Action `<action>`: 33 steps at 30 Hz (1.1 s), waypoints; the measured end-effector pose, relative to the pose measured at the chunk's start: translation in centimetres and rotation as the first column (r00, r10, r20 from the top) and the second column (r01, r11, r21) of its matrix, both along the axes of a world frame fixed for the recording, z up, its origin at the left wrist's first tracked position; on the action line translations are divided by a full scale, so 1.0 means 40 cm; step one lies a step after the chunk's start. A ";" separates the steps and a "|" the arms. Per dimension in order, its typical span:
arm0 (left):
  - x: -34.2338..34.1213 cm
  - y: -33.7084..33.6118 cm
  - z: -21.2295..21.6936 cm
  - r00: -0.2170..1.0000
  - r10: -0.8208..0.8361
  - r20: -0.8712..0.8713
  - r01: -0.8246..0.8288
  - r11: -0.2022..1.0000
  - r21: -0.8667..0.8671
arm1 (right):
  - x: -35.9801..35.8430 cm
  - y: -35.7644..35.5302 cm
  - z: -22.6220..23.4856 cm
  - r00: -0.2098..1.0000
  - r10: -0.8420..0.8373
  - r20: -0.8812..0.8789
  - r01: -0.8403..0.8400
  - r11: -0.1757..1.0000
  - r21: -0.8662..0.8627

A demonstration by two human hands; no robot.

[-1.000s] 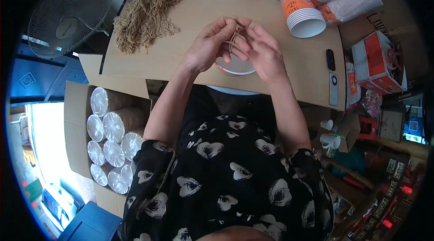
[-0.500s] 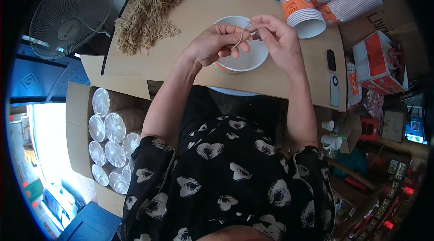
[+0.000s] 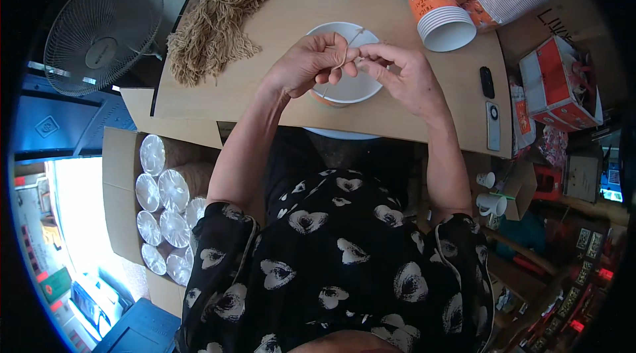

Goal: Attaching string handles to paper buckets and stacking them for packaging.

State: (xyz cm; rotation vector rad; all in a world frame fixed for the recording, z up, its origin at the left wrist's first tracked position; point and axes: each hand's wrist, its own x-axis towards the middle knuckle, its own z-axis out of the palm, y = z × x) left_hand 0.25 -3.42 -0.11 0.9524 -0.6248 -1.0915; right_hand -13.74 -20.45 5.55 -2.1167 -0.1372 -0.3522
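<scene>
- Head view, far left: one standing fan (image 3: 99, 35) beside the table (image 3: 218, 98); one open carton of about eight wrapped cup stacks (image 3: 165, 214) below it.
- One heap of tan strings (image 3: 215, 18) on the table's left.
- Middle: one white paper cup (image 3: 354, 84), hidden under the hands a second ago, now uncovered.
- Left hand (image 3: 308, 64) and right hand (image 3: 404, 74) shifted slightly apart, each pinching one thin string (image 3: 351, 45) drawn across the rim; threading apparently under way.
- Right: roughly six lying cup stacks (image 3: 440, 18), two dark remotes (image 3: 489, 104).
</scene>
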 end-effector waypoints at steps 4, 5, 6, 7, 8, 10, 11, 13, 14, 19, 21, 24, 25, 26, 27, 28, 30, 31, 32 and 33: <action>-0.013 -0.001 0.018 0.995 -0.024 0.096 0.019 0.998 0.054 | -0.002 -0.008 -0.011 0.995 -0.059 -0.076 0.060 0.998 0.009; -0.020 0.002 0.020 0.995 -0.025 0.096 0.019 0.998 0.056 | -0.002 -0.009 -0.014 0.994 -0.056 -0.096 0.057 0.998 0.001; -0.030 0.008 0.022 0.987 0.020 0.157 -0.032 0.997 0.075 | -0.004 -0.006 -0.015 0.994 -0.057 -0.096 0.058 0.998 0.004; -0.042 0.014 0.025 0.974 0.062 0.218 -0.084 0.992 0.089 | -0.007 -0.001 -0.016 0.995 -0.067 -0.079 0.069 0.997 0.024; -0.059 0.018 0.041 0.974 0.055 0.220 -0.076 0.993 0.090 | -0.011 -0.001 -0.016 0.995 -0.084 -0.060 0.087 0.995 0.042; -0.096 0.024 0.074 0.963 0.160 0.216 -0.188 0.976 0.114 | -0.021 -0.015 -0.032 0.992 -0.104 -0.068 0.109 0.992 0.065; -0.102 0.032 0.061 0.950 0.174 0.258 -0.206 0.973 0.102 | -0.024 -0.014 -0.038 0.991 -0.105 -0.079 0.112 0.990 0.089; -0.130 0.029 0.046 0.872 0.237 0.428 -0.301 0.950 0.087 | -0.027 -0.009 -0.037 0.995 -0.100 -0.027 0.102 0.991 0.085; -0.140 0.023 0.037 0.839 0.304 0.451 -0.360 0.932 0.040 | -0.027 -0.006 -0.035 0.996 -0.084 0.026 0.081 0.994 0.078; -0.075 0.006 0.003 0.799 0.180 0.574 -0.217 0.976 -0.003 | -0.017 -0.016 -0.051 0.986 -0.044 0.161 0.023 0.991 0.132; -0.041 0.002 0.018 0.788 0.087 0.610 -0.120 0.993 0.014 | -0.006 -0.030 -0.070 0.992 -0.029 0.127 -0.006 0.965 0.262; -0.004 -0.011 0.053 0.788 -0.094 0.609 -0.012 0.986 0.168 | -0.002 -0.043 -0.077 1.000 -0.007 -0.020 0.012 0.974 0.227; 0.000 -0.013 0.061 0.786 -0.095 0.611 -0.012 0.986 0.168 | -0.004 -0.039 -0.076 0.998 -0.050 -0.046 0.060 0.969 0.239; 0.003 -0.015 0.068 0.837 -0.091 0.540 -0.002 0.986 0.169 | -0.006 -0.035 -0.073 0.993 -0.094 -0.075 0.110 0.962 0.248; 0.005 -0.016 0.076 0.882 -0.087 0.464 0.008 0.985 0.170 | -0.005 -0.037 -0.069 0.993 -0.096 -0.074 0.111 0.962 0.249; 0.002 -0.015 0.087 0.902 -0.067 0.425 -0.006 0.986 0.168 | -0.003 -0.039 -0.065 0.991 -0.112 -0.079 0.128 0.959 0.253; 0.005 -0.014 0.080 0.897 -0.072 0.436 -0.013 0.982 0.189 | -0.001 -0.040 -0.054 0.989 -0.126 -0.081 0.143 0.955 0.260; 0.006 -0.015 0.076 0.892 -0.077 0.445 -0.019 0.978 0.208 | 0.000 -0.039 -0.047 0.990 -0.119 -0.078 0.135 0.957 0.257; 0.005 -0.015 0.073 0.892 -0.077 0.445 -0.021 0.977 0.211 | 0.002 -0.038 -0.042 0.991 -0.110 -0.075 0.126 0.959 0.254; 0.003 -0.017 0.069 0.897 -0.045 0.439 -0.055 0.975 0.213 | 0.002 -0.040 -0.040 0.991 -0.109 -0.074 0.124 0.958 0.257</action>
